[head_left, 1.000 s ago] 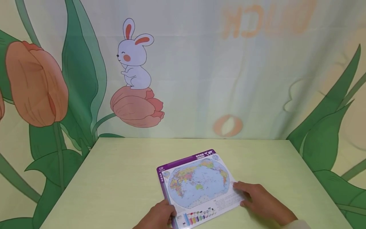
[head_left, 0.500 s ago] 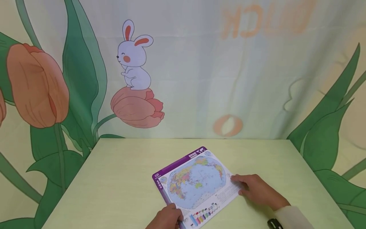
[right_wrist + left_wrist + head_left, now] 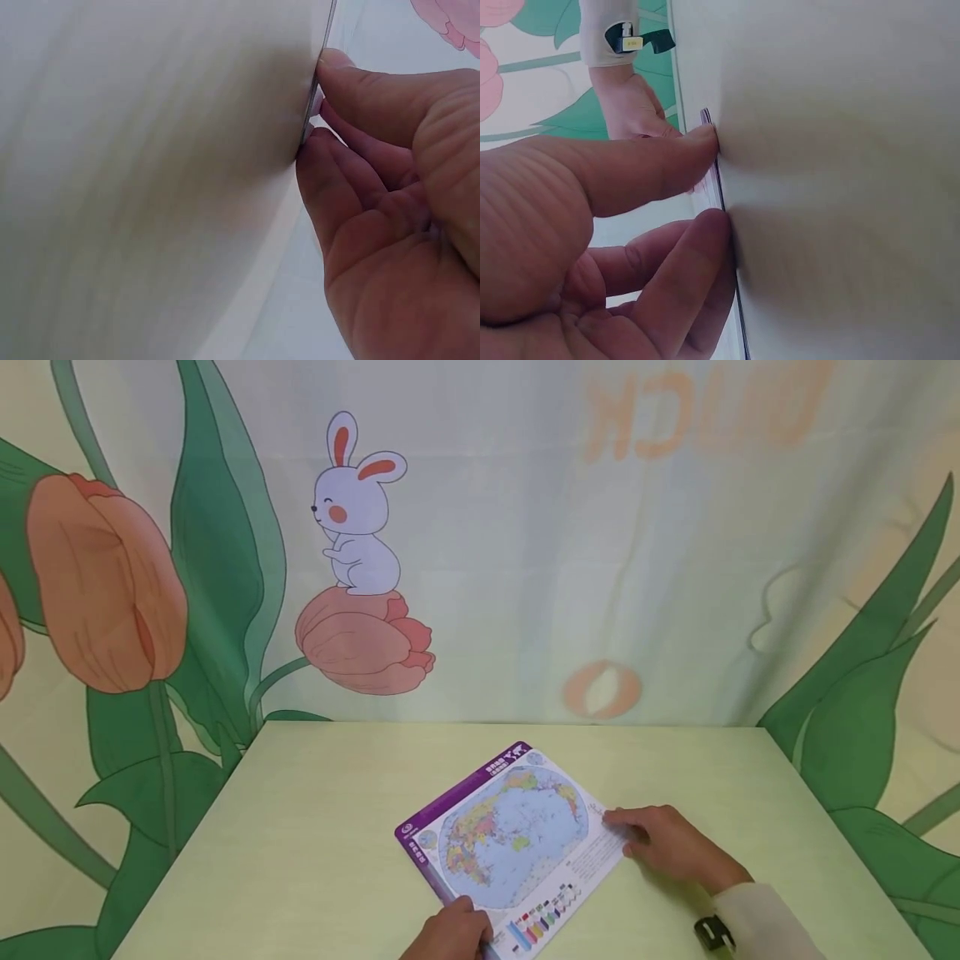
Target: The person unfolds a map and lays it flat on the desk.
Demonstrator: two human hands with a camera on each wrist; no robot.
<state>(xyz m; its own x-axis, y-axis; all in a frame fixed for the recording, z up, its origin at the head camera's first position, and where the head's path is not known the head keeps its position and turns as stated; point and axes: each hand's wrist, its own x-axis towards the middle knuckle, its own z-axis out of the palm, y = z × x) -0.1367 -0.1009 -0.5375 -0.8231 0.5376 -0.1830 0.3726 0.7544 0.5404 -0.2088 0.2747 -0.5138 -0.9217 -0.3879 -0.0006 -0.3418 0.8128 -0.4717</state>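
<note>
A thin, flat world map (image 3: pixel 517 839) with a purple border lies on the table, turned at an angle. Its lower left edge is held by my left hand (image 3: pixel 452 931), which is partly cut off by the frame bottom. On the opposite side, my right hand (image 3: pixel 678 852) grips the right edge. The left wrist view shows the left thumb (image 3: pixel 660 161) and bent fingers on the map's thin edge (image 3: pixel 721 191). From the right wrist, the right thumb (image 3: pixel 367 90) and fingertips meet along the other edge (image 3: pixel 309 116).
The pale yellow table (image 3: pixel 300 827) reaches back to a printed curtain (image 3: pixel 487 568) with a rabbit (image 3: pixel 356 527) and tulips (image 3: pixel 112 585). A small black device (image 3: pixel 714 933) sits at the right wrist, beside a light sleeve (image 3: pixel 761 922).
The map has turned anticlockwise on the table, its top right corner swinging left. My left hand has moved right, and my right hand has moved away from me and slightly left.
</note>
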